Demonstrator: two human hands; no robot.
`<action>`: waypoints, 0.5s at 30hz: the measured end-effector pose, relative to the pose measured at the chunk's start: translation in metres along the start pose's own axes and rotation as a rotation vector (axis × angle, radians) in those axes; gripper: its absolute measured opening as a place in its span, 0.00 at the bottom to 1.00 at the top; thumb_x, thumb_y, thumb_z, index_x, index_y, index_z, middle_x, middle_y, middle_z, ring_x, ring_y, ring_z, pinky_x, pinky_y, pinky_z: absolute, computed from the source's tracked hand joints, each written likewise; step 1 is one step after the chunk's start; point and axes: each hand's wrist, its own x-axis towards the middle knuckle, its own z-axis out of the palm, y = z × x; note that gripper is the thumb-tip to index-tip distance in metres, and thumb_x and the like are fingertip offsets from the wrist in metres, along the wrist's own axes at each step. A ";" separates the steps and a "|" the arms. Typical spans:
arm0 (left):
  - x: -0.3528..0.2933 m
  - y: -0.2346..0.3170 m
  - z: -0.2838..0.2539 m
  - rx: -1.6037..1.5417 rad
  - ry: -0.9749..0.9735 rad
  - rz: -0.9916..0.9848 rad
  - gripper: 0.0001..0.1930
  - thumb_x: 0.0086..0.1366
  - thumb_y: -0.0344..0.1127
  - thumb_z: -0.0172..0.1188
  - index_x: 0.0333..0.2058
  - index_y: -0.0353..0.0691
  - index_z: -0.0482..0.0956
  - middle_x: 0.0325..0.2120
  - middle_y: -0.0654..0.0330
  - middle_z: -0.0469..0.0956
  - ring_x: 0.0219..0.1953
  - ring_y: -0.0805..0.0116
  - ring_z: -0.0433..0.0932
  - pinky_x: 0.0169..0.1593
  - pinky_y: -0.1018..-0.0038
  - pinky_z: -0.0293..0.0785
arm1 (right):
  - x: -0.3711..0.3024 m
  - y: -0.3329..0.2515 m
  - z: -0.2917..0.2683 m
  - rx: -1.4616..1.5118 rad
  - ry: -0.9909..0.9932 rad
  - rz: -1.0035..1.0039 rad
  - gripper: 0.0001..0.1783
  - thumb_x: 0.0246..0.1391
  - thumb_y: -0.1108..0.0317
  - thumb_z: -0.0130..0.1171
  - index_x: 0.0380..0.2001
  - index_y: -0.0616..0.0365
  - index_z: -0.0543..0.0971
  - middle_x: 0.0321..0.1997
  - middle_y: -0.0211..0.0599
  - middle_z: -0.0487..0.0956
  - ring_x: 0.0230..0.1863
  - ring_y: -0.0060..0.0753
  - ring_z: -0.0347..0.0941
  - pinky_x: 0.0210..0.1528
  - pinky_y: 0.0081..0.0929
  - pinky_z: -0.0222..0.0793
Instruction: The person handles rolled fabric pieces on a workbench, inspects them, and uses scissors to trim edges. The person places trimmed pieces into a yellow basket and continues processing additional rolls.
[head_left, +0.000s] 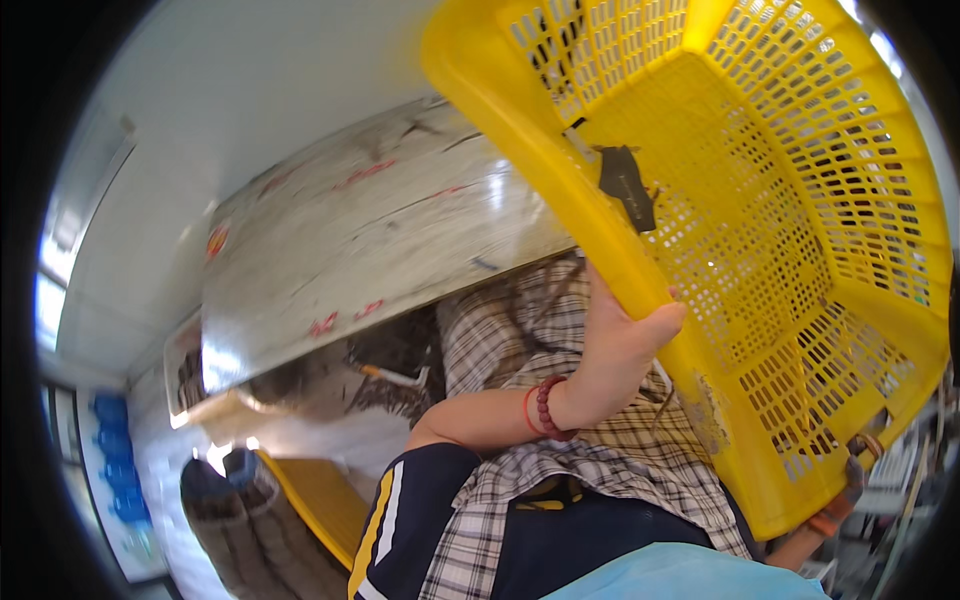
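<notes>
A large yellow plastic basket point(720, 110) with slotted sides is tilted up in front of me, its open inside facing me. My left hand point(625, 335) is closed round its left rim, thumb over the edge; a beaded bracelet circles that wrist. At the lower right my right hand point(835, 510) is at the basket's near corner, mostly hidden behind it, with something orange and grey about the fingers. A dark grey tag-like piece point(627, 187) lies inside the basket against the left wall. I see nothing else large in it.
A worn, pale worktop point(370, 220) with red marks stands left of the basket. Beneath it are dark furry scraps and an orange-and-white tool point(393, 375). Brown fur point(245, 535) and another yellow basket point(320, 500) are at the lower left, blue containers point(120, 460) farther left.
</notes>
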 end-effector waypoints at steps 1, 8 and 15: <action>-0.010 0.014 -0.012 -0.019 0.008 -0.002 0.32 0.54 0.16 0.55 0.56 0.43 0.57 0.47 0.59 0.67 0.46 0.66 0.73 0.51 0.67 0.72 | -0.018 0.003 0.016 -0.035 0.002 -0.007 0.21 0.53 0.67 0.50 0.51 0.59 0.69 0.49 0.42 0.75 0.47 0.36 0.73 0.50 0.33 0.70; -0.073 0.086 -0.057 -0.067 0.131 0.166 0.25 0.55 0.19 0.56 0.51 0.38 0.62 0.43 0.57 0.70 0.45 0.63 0.74 0.51 0.65 0.72 | -0.032 -0.007 0.097 -0.170 -0.177 -0.003 0.23 0.52 0.66 0.51 0.52 0.60 0.68 0.48 0.44 0.75 0.45 0.37 0.74 0.48 0.33 0.71; -0.110 0.137 -0.083 -0.068 0.304 0.360 0.24 0.57 0.20 0.55 0.51 0.41 0.61 0.41 0.59 0.70 0.44 0.65 0.75 0.50 0.69 0.72 | 0.030 -0.032 0.224 -0.257 -0.425 0.059 0.23 0.52 0.65 0.52 0.51 0.61 0.69 0.45 0.44 0.77 0.41 0.37 0.76 0.46 0.32 0.73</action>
